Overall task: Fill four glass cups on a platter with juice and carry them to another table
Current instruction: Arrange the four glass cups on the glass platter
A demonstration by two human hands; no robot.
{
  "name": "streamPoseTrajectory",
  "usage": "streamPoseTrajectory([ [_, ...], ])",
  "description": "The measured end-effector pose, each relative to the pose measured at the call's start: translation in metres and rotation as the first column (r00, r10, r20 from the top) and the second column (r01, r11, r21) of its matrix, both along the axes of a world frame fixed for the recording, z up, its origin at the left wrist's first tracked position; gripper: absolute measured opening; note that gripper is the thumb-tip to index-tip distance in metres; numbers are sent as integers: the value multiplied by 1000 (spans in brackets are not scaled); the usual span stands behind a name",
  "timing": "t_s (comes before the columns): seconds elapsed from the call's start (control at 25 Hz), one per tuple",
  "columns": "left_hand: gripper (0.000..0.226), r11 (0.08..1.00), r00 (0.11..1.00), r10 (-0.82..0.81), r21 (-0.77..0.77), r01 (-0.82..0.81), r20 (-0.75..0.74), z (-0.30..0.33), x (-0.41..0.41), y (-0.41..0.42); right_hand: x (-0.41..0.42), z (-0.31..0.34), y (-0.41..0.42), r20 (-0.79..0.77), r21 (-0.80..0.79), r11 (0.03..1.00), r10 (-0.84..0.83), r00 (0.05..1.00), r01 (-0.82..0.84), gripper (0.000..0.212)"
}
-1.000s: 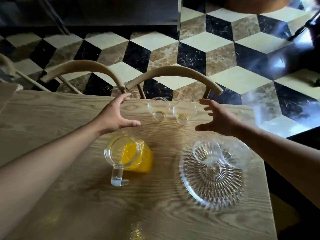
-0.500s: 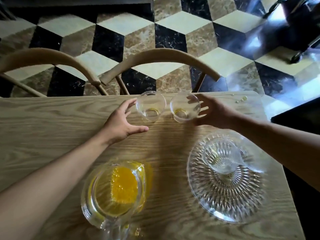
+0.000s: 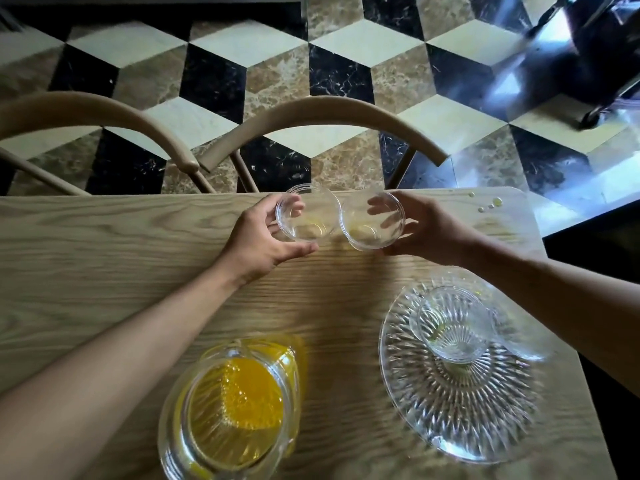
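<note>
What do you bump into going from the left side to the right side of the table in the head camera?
Jug of juice → left hand → left cup → right cup → right hand → platter with a cup on it.

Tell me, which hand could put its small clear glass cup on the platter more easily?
Probably the right hand. It grips the right clear glass cup on the same side as the round cut-glass platter. The left hand, gripping the other cup, would have to reach across.
</note>
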State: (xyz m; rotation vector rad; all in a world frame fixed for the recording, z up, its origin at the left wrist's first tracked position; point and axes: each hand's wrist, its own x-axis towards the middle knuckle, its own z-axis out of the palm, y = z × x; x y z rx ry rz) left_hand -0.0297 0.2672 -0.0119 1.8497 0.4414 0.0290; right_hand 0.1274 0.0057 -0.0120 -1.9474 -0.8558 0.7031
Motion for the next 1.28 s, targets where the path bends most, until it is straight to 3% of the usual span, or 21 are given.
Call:
streamPoseTrajectory([
  [0.16,82,1000,999,17,9,-17,33,25,-5,0,-4,16,-2,-13,64,997,-50,999,51,91],
  [0.52,80,992,990,37,114,-53,138,161,-7,-14,-13,115,-32,11,241,962,-131,991,125,74],
  [0.8,76,985,975,50,149,-84,219,241,-40,-96,-43,190,-93,121,270,957,-145,982,108,76],
  [1.04,73,989,976,75,113,-100,202,226,-82,-166,-82,196,-157,76,289,949,-156,985,128,73],
  [1.28,78,979,979,140,126,-159,145,167,-126,-213,-128,140,-210,52,215,957,-210,976,194,78],
])
